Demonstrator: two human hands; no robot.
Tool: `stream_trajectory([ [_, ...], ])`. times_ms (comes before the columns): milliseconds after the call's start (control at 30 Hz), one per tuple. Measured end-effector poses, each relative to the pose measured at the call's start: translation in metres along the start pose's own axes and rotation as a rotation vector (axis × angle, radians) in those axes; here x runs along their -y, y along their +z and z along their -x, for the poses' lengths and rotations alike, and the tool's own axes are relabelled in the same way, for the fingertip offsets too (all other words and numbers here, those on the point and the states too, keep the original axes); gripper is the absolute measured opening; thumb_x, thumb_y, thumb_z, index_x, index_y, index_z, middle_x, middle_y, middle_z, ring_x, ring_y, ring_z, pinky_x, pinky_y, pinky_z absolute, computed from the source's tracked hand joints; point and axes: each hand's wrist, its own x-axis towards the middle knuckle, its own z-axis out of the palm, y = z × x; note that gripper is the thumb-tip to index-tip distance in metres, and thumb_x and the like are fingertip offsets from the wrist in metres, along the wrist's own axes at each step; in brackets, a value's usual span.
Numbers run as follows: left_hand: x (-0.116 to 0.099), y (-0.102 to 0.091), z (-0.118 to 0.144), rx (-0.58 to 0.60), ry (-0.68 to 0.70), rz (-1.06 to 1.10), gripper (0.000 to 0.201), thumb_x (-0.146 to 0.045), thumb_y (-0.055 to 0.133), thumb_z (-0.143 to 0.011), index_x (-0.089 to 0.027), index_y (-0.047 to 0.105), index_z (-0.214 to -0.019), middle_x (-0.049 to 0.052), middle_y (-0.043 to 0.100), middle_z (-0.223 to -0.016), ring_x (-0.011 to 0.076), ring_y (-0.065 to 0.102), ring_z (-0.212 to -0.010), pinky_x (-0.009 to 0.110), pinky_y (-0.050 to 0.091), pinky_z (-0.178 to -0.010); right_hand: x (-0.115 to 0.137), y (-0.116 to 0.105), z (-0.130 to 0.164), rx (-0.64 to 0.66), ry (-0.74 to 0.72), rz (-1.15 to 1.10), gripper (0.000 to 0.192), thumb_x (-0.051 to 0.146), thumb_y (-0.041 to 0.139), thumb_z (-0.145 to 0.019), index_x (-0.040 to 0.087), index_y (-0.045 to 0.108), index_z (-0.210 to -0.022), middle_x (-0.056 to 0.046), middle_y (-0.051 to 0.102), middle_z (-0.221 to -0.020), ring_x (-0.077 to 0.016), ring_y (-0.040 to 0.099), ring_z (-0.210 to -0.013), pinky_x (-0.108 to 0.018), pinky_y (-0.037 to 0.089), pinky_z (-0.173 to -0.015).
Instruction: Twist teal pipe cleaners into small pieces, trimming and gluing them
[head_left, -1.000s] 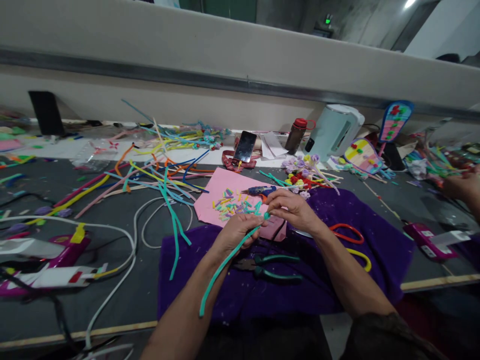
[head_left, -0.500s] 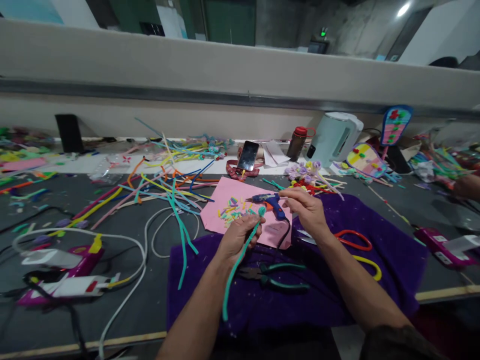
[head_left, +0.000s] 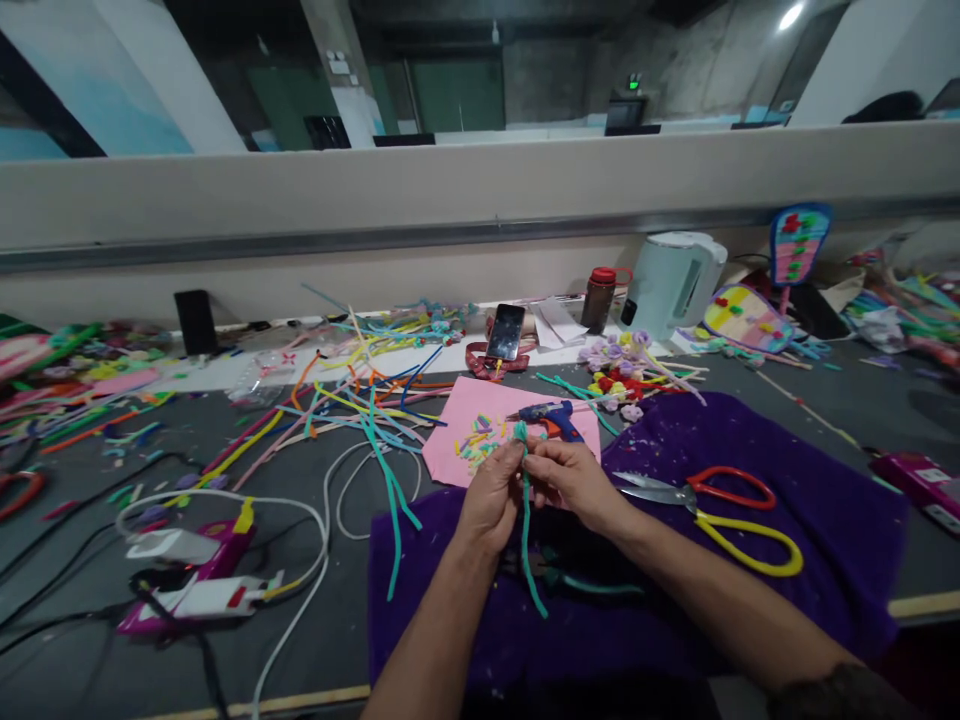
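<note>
My left hand [head_left: 491, 495] and my right hand [head_left: 574, 480] meet over the near edge of a pink sheet [head_left: 480, 425]. Both pinch a teal pipe cleaner [head_left: 527, 530] near its curled top end; the rest of it hangs down between my wrists over the purple cloth [head_left: 750, 600]. A blue glue gun [head_left: 551, 415] lies on the pink sheet just beyond my fingers, beside several small coloured cut pieces [head_left: 480, 445]. Teal-handled pliers [head_left: 592, 585] lie on the cloth under my forearms, partly hidden.
Red and yellow scissors [head_left: 720, 505] lie on the cloth at right. Loose pipe cleaners [head_left: 352, 405] spread at left, with a white cable [head_left: 315, 540] and pink glue guns [head_left: 202, 580]. A phone [head_left: 506, 332], bottle [head_left: 600, 298], kettle [head_left: 675, 280] and small flowers [head_left: 622, 365] stand behind.
My right hand left the glue gun area and joined the left on the teal pipe cleaner. The pipe cleaner swung from slanting left to hanging nearly straight down. The view tilted upward.
</note>
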Motion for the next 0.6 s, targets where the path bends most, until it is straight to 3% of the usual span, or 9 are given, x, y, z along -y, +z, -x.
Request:
stream_trajectory([
  [233, -0.0021, 0.0001, 0.0006, -0.087, 0.010, 0.034, 0.029, -0.032, 0.066, -0.065, -0.014, 0.067, -0.088, 0.007, 0.064, -0.089, 0.0141, 0.058, -0.074, 0.023, 0.043, -0.060, 0.0030, -0.0021, 0.0004, -0.081, -0.150, 0.170, 0.027, 0.040, 0.055, -0.076, 0.016, 0.055, -0.065, 0.004, 0.052, -0.049, -0.0074, 0.048, -0.042, -0.019, 0.037, -0.041],
  [400, -0.0024, -0.0018, 0.0004, -0.147, 0.048, 0.032, 0.020, -0.029, 0.069, -0.062, -0.015, 0.068, -0.077, 0.004, 0.065, -0.081, 0.0126, 0.057, -0.074, 0.024, 0.043, -0.068, 0.0048, -0.0002, 0.0033, -0.120, -0.138, 0.290, 0.024, 0.036, 0.055, -0.076, 0.016, 0.055, -0.064, 0.004, 0.051, -0.047, -0.0078, 0.048, -0.040, -0.018, 0.035, -0.040],
  [600, -0.0029, -0.0014, -0.0006, -0.162, 0.037, 0.013, 0.019, -0.027, 0.070, -0.061, -0.013, 0.068, -0.075, 0.002, 0.063, -0.074, 0.0105, 0.055, -0.068, 0.022, 0.043, -0.064, 0.0027, -0.0006, 0.0036, -0.118, -0.159, 0.359, 0.022, 0.032, 0.053, -0.078, 0.016, 0.054, -0.062, 0.003, 0.052, -0.045, -0.0069, 0.044, -0.038, -0.018, 0.031, -0.038],
])
